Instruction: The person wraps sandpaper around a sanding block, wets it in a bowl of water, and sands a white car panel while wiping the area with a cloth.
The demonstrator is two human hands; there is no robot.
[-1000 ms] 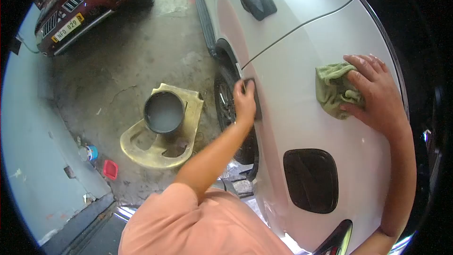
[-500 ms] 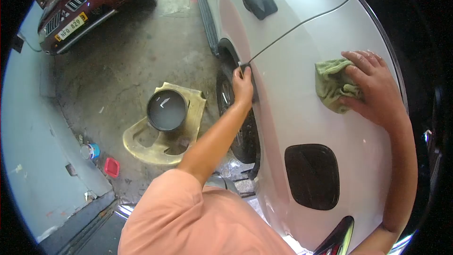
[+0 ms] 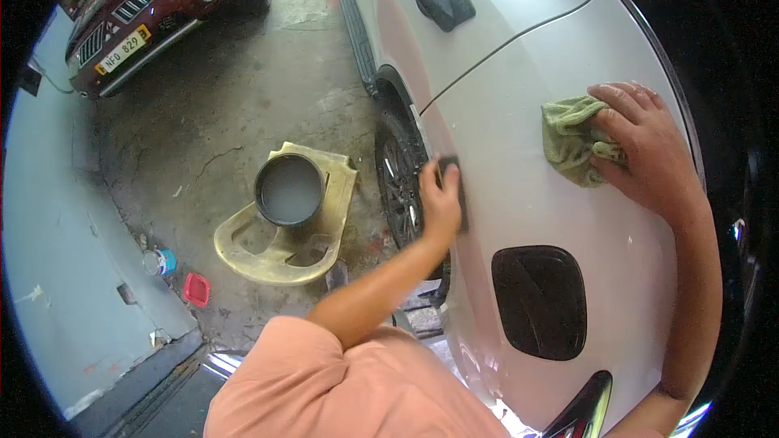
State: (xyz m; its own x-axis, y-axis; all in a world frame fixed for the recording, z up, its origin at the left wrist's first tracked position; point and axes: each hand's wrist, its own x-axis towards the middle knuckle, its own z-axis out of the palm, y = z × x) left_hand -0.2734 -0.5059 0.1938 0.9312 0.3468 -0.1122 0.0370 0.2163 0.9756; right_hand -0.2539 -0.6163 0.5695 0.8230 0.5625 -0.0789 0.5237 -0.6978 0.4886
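My left hand is closed around a dark sanding block with a pale edge, held against the white car's rear fender beside the wheel arch. Its far side is hidden by my fingers. Higher on the same panel, my right hand grips a crumpled green cloth and rests it on the paintwork. Below my right arm is a dark fuel-door area. Pinkish patches show along the panel near the wheel.
A black bucket of cloudy water stands on a yellowish plastic piece on the concrete floor. A red tray and a blue-labelled can sit by the wall. A dark red car is parked at upper left.
My left hand and the sanding block have moved down along the fender edge, toward my body. My right hand and the cloth have stayed nearly in place.
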